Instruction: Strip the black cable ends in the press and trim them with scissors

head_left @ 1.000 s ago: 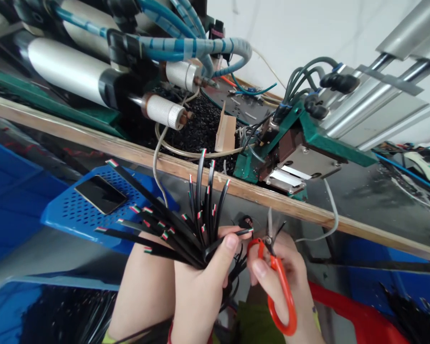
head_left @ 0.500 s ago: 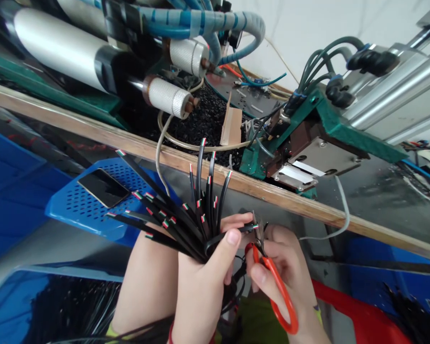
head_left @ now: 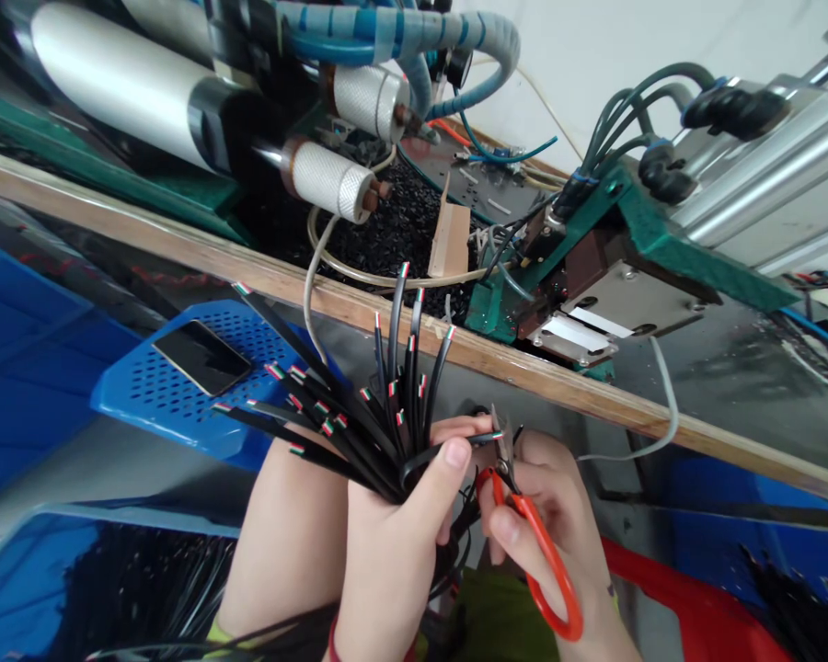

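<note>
The left hand [head_left: 393,533] squeezes a bunch of black cables [head_left: 359,432] that fan out above it; its thumb pushes one cable sideways toward the right hand [head_left: 558,524]. The right hand is closed around orange scissors [head_left: 524,524]; the blades sit at that cable's tip and look almost shut, though they are small. A phone [head_left: 202,357] lies on a blue tray [head_left: 144,400] left of both hands; a green machine [head_left: 593,276] stands above the right hand.

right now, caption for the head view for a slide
Left hand grips black cables; right hand holds orange scissors.

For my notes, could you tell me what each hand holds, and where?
Left hand grips the cable bundle mid-length; right hand holds the scissors by their orange handle.
</note>
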